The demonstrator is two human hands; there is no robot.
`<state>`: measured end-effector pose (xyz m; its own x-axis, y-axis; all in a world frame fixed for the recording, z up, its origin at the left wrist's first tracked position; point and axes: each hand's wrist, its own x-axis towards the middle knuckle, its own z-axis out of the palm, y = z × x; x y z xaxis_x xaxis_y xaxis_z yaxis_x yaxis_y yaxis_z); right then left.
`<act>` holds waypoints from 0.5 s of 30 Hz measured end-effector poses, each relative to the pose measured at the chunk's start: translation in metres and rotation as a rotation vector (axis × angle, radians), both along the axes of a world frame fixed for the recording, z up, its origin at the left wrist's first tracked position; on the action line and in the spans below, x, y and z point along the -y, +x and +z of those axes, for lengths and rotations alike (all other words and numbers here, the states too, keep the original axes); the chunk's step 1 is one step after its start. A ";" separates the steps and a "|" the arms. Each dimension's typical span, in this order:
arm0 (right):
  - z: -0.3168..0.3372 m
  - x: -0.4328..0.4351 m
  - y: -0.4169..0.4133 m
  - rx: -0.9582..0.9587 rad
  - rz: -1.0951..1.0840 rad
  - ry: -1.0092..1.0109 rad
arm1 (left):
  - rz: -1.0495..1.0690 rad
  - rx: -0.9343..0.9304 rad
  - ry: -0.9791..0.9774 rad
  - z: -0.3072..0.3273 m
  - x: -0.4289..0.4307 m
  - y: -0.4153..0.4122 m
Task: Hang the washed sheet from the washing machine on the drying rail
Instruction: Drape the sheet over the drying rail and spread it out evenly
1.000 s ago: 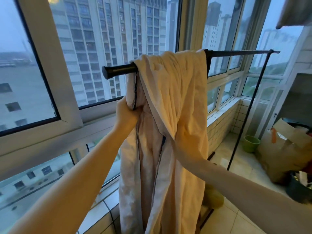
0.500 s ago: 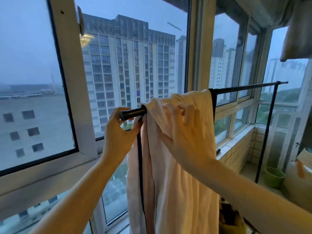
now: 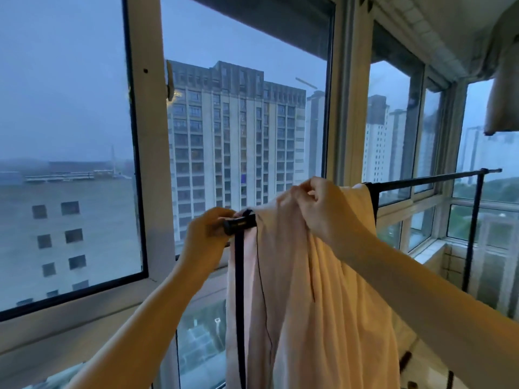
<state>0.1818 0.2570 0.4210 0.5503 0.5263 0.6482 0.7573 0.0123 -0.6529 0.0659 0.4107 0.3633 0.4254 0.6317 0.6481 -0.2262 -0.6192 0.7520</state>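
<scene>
A pale cream sheet (image 3: 314, 299) with a dark edge stripe hangs bunched over the near end of a black drying rail (image 3: 427, 179). The rail runs from its capped end at the centre to an upright post at the right. My left hand (image 3: 209, 237) is at the rail's capped end, fingers pinching the sheet's dark edge there. My right hand (image 3: 323, 209) grips a fold of the sheet on top of the rail. The washing machine is out of view.
Large windows with pale frames (image 3: 146, 169) stand just behind the rail, with tower blocks outside. The rail's black post (image 3: 474, 228) stands at the right by a tiled sill. Another cloth (image 3: 502, 88) hangs at the top right.
The view has tilted up. Both hands rose from the hanging sheet to the rail's top; my right hand closed on a fold, my left went to the rail's end.
</scene>
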 end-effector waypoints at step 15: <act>-0.016 0.007 -0.045 0.634 0.081 -0.058 | -0.145 -0.108 0.091 0.041 0.002 -0.015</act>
<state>0.1371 0.2505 0.4046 0.0265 0.5943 0.8038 0.9948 0.0636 -0.0798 0.0510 0.4092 0.4045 0.5778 0.4993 0.6457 -0.2392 -0.6527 0.7188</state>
